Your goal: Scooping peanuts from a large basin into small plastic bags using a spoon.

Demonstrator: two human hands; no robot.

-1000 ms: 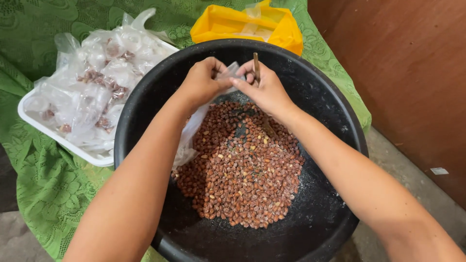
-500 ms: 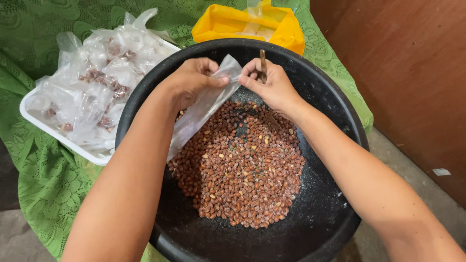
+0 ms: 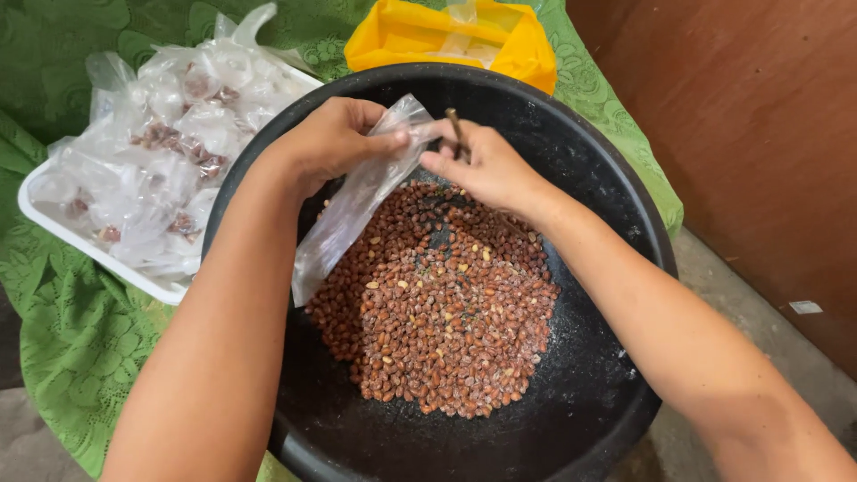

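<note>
- We see a black basin (image 3: 616, 295) holding roasted peanuts (image 3: 437, 312) at its centre.
- Our left hand (image 3: 335, 138) pinches a clear plastic bag (image 3: 357, 201) at eleven o'clock.
- Our right hand (image 3: 486, 165) pinches the bag's mouth and a thin stick (image 3: 455, 129) at twelve.

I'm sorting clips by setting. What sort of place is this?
Probably a home or small snack-packing spot: a black basin of roasted peanuts, a white tray of filled small bags, all on a green tablecloth.
</note>
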